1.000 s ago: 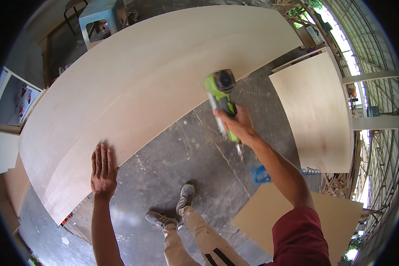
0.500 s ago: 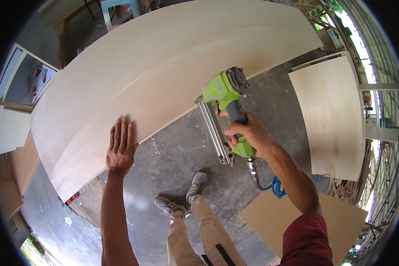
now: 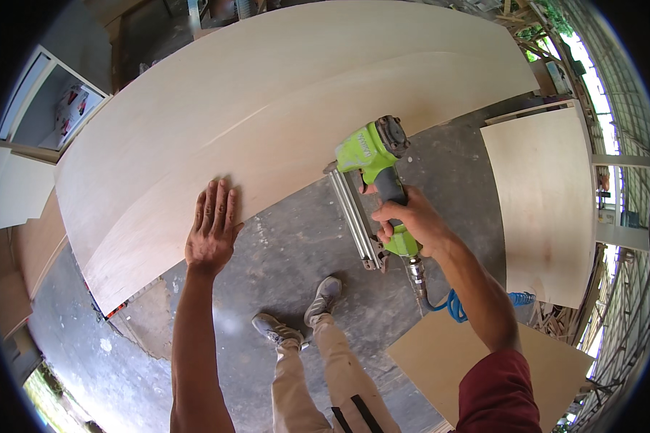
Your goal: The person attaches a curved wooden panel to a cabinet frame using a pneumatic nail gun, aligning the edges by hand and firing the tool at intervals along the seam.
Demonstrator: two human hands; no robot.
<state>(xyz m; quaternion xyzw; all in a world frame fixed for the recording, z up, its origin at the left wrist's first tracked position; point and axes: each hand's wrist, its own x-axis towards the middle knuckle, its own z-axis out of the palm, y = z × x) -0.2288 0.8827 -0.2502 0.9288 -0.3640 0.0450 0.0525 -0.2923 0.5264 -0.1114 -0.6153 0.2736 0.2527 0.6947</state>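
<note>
My right hand [image 3: 415,224] is wrapped around the dark grip of a green pneumatic nail gun [image 3: 365,153]. The gun's silver magazine [image 3: 351,216] slants down over the floor, and its nose is close to the near edge of a large pale plywood sheet [image 3: 289,101]. A blue coiled air hose [image 3: 455,306] joins a metal fitting at the base of the grip. My left hand [image 3: 213,229] lies flat on the sheet near that same edge, fingers stretched out and holding nothing.
A second plywood-topped piece [image 3: 542,209] stands at the right. Below it, a square board [image 3: 440,353] lies low near my right elbow, beside wood scraps [image 3: 555,321]. My shoes [image 3: 323,297] are on the grey concrete floor [image 3: 267,263]. A white-framed cabinet [image 3: 54,101] is at far left.
My left hand has slid to the right and slightly farther along the sheet's edge. The nail gun, still in my right hand, has shifted slightly right. The whole view has tilted a little.
</note>
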